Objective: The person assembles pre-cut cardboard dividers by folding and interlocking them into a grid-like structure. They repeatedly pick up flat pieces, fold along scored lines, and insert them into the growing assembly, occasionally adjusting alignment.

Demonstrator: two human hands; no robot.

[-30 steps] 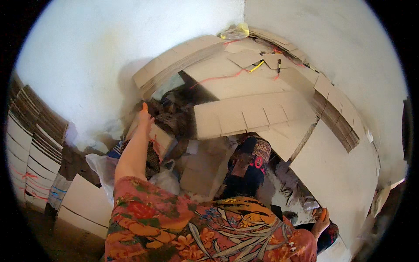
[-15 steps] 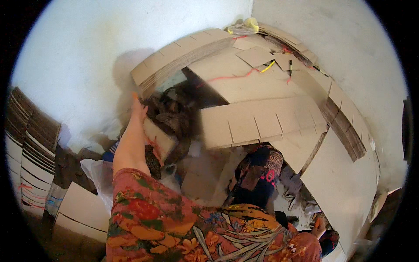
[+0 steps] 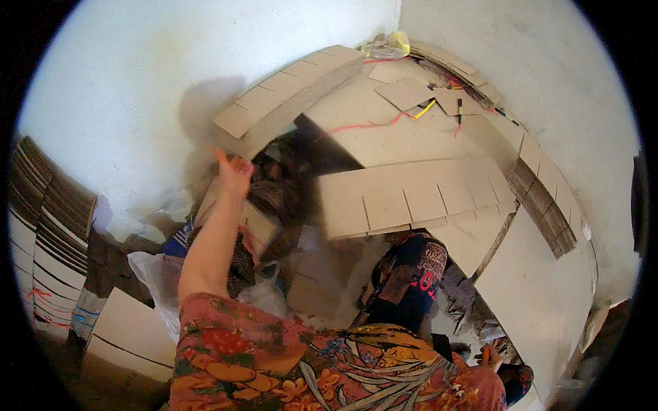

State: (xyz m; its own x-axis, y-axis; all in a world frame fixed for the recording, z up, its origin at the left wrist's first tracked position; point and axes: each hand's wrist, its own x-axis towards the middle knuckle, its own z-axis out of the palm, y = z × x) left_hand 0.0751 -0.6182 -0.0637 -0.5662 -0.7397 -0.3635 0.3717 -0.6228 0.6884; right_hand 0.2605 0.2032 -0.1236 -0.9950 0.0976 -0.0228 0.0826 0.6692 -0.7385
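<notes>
Past the left end of a long stack of slotted cardboard strips [image 3: 295,75], my left hand [image 3: 235,175] is raised, its thumb apart from the fingers and nothing in it. The hand is close to the stack's near end; whether it touches cannot be made out. My right hand [image 3: 489,356] is low at the right, beside my knee and the edge of a large cardboard sheet [image 3: 541,301]. Its fingers look loosely bent and apart, with nothing visible in them; the clothing hides the rest. Before me lies a slotted cardboard piece [image 3: 415,192], its nearest edge above my patterned trouser leg [image 3: 408,274].
A second stack of slotted strips [image 3: 545,205] curves along the right. Marker pens [image 3: 459,106], a yellow tool [image 3: 425,108] and red string [image 3: 363,126] lie on the far cardboard. Plastic bags [image 3: 154,274] and more stacked cardboard [image 3: 51,226] are at the left. Walls close in behind.
My left hand has come back slightly toward me and to the right from the stack's end. The stack's left end has shifted a little rightward. My right hand has moved slightly.
</notes>
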